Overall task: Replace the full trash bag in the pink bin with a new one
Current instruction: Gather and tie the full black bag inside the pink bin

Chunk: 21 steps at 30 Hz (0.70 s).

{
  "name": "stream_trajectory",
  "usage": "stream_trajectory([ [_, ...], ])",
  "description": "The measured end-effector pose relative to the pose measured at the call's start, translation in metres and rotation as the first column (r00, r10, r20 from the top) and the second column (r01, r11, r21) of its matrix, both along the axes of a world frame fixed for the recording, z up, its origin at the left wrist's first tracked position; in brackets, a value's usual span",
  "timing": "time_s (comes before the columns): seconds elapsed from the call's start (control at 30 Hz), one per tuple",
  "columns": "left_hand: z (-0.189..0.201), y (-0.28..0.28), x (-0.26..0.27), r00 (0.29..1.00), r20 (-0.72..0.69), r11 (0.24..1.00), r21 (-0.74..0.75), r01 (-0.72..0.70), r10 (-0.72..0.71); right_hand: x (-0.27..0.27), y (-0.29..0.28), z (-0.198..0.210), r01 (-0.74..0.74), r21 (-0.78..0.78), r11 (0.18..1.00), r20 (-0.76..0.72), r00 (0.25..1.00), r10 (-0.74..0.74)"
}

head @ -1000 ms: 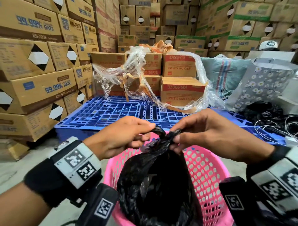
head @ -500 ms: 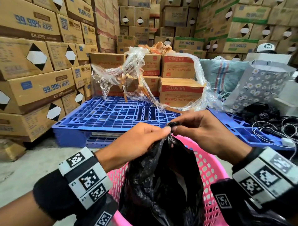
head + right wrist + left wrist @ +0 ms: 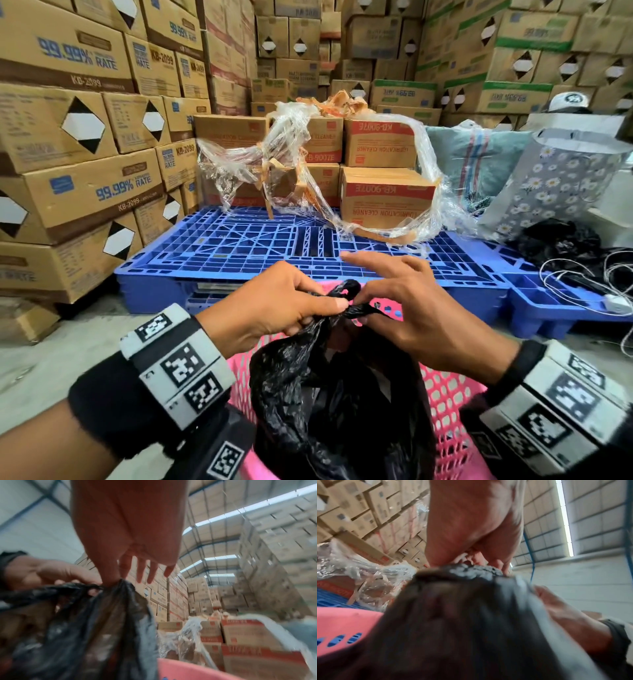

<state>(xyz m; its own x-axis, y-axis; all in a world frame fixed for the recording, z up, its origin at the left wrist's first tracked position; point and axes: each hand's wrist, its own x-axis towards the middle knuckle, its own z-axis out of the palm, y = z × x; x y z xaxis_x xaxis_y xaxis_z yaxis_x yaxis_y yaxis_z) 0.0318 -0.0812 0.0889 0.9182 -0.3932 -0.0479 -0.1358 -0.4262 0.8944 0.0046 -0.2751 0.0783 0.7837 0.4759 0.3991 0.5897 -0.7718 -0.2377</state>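
A full black trash bag (image 3: 339,394) stands in the pink perforated bin (image 3: 445,404) at the bottom centre of the head view. Its top is twisted into a small loop (image 3: 349,291) above the rim. My left hand (image 3: 274,305) grips the gathered neck from the left, fingers curled round it. My right hand (image 3: 394,301) pinches the neck between thumb and forefinger from the right, while its other fingers stretch out straight. The left wrist view shows the bag (image 3: 462,622) and bin rim (image 3: 342,622); the right wrist view shows the pinch on the bag (image 3: 102,622).
A blue plastic pallet (image 3: 274,246) lies just beyond the bin, bearing cartons wrapped in torn clear film (image 3: 308,171). Stacked cardboard boxes (image 3: 75,137) wall the left and back. A floral bag (image 3: 555,178), black bags (image 3: 561,243) and white cables (image 3: 589,277) sit at the right.
Both hands have stayed on the bag's top, twisting it into a loop. The right hand's outer fingers have spread out straight. The camera view has shifted slightly lower.
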Motion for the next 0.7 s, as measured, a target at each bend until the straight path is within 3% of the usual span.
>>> stream_trajectory([
  [0.1, 0.000, 0.001, 0.002, 0.999, 0.019, 0.998, 0.040, 0.048, -0.049, 0.000, 0.000, -0.002, -0.064, 0.046, 0.997, -0.047, 0.997, 0.067],
  [0.2, -0.001, -0.002, -0.002, 0.974, 0.208, 0.991, 0.109, 0.072, -0.094, -0.002, -0.001, 0.002, -0.052, 0.233, 0.971, -0.257, 0.960, 0.113],
  [0.3, 0.001, -0.003, -0.007, 0.912, 0.384, 0.980, 0.180, 0.080, -0.145, -0.002, -0.006, 0.007, -0.028, 0.306, 0.952, -0.382, 0.912, 0.150],
  [0.4, 0.002, -0.001, -0.008, 0.896, 0.390, 0.969, 0.205, 0.138, -0.210, -0.001, -0.010, 0.007, -0.001, 0.353, 0.936, -0.429, 0.888, 0.163],
  [0.47, 0.003, -0.001, -0.009, 0.928, 0.282, 0.963, 0.186, 0.197, -0.244, -0.001, -0.011, 0.005, 0.001, 0.323, 0.946, -0.376, 0.918, 0.127],
  [0.53, 0.002, -0.002, -0.008, 0.957, 0.174, 0.969, 0.124, 0.212, -0.232, -0.002, -0.010, 0.001, -0.010, 0.259, 0.966, -0.232, 0.970, 0.072],
  [0.63, 0.001, -0.002, -0.005, 0.978, 0.124, 0.984, 0.080, 0.161, -0.170, -0.009, -0.008, -0.001, -0.034, 0.173, 0.984, 0.017, 0.999, 0.032],
  [0.7, 0.002, -0.001, -0.003, 0.983, 0.115, 0.988, 0.069, 0.137, -0.144, -0.017, -0.007, 0.002, -0.064, 0.135, 0.989, 0.098, 0.994, 0.051],
])
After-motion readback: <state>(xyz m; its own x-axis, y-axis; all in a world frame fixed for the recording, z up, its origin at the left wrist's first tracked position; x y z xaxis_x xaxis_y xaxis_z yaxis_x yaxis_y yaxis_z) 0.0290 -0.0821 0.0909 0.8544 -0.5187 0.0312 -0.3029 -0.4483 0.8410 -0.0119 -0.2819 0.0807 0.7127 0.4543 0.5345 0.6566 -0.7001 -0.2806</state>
